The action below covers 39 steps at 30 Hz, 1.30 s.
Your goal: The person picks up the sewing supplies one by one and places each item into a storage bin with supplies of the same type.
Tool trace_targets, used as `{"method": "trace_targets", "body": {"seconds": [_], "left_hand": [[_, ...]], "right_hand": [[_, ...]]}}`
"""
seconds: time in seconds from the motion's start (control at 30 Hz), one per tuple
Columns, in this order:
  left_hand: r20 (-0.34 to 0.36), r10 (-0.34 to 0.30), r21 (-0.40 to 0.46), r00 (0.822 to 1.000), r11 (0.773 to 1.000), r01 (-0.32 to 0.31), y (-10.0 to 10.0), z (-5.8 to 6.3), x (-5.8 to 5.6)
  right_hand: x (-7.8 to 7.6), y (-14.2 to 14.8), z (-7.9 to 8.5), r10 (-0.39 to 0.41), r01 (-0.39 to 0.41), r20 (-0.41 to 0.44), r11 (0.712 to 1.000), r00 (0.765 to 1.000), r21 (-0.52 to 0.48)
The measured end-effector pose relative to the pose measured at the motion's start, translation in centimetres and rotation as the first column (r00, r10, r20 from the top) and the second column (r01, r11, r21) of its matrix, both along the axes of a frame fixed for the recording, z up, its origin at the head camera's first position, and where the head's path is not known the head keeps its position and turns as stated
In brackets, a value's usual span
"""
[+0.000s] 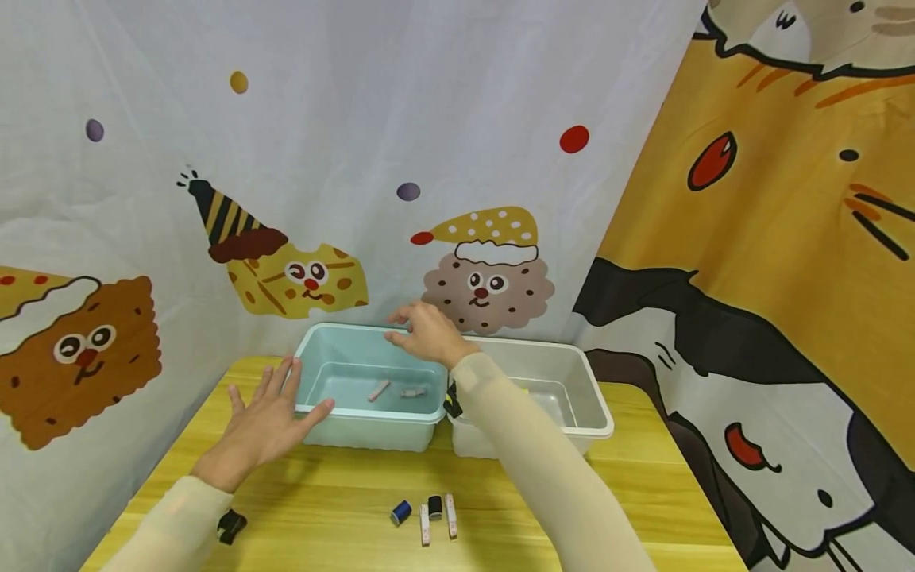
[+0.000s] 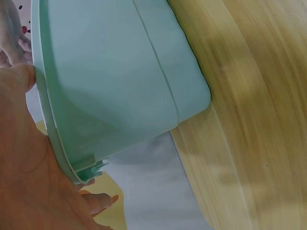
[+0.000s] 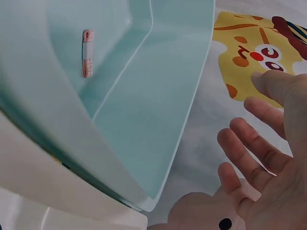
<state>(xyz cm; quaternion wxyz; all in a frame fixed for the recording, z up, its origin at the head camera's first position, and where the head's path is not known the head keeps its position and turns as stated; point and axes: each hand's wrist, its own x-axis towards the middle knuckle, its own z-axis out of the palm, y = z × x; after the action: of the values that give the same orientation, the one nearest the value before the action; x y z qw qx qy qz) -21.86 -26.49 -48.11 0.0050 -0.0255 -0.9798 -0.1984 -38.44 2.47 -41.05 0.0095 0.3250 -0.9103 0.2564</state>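
Observation:
A light teal plastic bin (image 1: 372, 433) stands on the table in front of me. My left hand (image 1: 268, 417) lies against its front left corner, fingers spread and thumb along the rim. Above the bin's back right edge hovers my right hand (image 1: 427, 332), its fingers loosely bent and holding nothing. Inside the teal bin lie a folded pink-and-white tape measure (image 1: 379, 390) and a second small pale bundle (image 1: 412, 392). The right wrist view shows one folded tape measure (image 3: 88, 53) on the bin floor.
A white bin (image 1: 599, 413) stands right beside the teal one, partly hidden by my right sleeve. Nearer me on the table (image 1: 322, 508) lie a blue thread spool (image 1: 401, 512), a black thread spool (image 1: 434, 507) and two folded tape measures (image 1: 451, 516). A printed curtain (image 1: 322, 119) hangs behind.

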Motion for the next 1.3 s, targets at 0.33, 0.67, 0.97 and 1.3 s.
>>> {"method": "trace_targets", "body": {"seconds": [0.33,0.67,0.97,1.3], "left_hand": [[0.007,0.004,-0.002,1.0,1.0,-0.004,-0.1,0.0,-0.2],[0.003,0.002,0.001,1.0,1.0,-0.002,0.0,0.0,-0.3],[0.002,-0.003,0.008,1.0,1.0,0.003,0.1,0.0,-0.2],[-0.001,0.0,0.001,1.0,1.0,0.0,0.1,0.1,-0.1]], "right_hand": [[0.6,0.4,0.3,0.034,-0.034,-0.01,0.999,0.999,0.005],[1.5,1.5,0.1,0.065,-0.065,-0.07,0.998,0.995,0.009],[3.5,3.0,-0.1,0.08,-0.079,-0.137,0.997,0.987,0.012],[5.8,4.7,-0.3,0.102,-0.101,-0.159,0.995,0.982,0.015]]}}
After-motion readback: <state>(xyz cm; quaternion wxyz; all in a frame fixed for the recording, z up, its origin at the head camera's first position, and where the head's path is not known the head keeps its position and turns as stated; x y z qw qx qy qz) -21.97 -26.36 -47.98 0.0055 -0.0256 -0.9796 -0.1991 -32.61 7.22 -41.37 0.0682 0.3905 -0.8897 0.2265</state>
